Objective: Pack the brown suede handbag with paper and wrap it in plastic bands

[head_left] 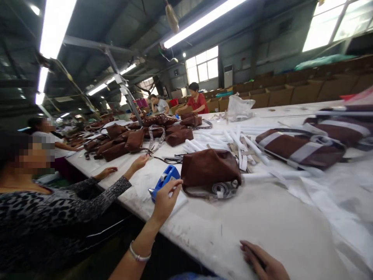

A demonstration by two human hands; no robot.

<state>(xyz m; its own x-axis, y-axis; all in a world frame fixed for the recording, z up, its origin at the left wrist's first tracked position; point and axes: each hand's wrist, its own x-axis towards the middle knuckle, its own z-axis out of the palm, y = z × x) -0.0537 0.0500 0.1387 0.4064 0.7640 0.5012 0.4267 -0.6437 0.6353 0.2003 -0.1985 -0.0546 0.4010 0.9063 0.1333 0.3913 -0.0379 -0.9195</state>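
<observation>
My left hand (166, 200), with a bracelet on its wrist, is raised beside a blue tape dispenser (165, 178) with its fingers curled into a pinch. Whatever lies between the fingertips is too small to make out. The fingertips reach the left end of a brown handbag (210, 168); I cannot tell whether they touch it. Below the bag is a coiled strap (220, 189) in clear wrapping. Low in the picture, my right hand (265, 262) rests near the tabletop (215, 229), fingers stretched out and holding nothing, partly cut off by the frame.
A co-worker (96, 198) sits close on my left, hands over the table. White rolled tubes (206, 140) lie behind the bag. Wrapped brown bags (300, 146) lie at the right and a pile of bags (122, 142) at the far left. Cardboard boxes (305, 93) line the back.
</observation>
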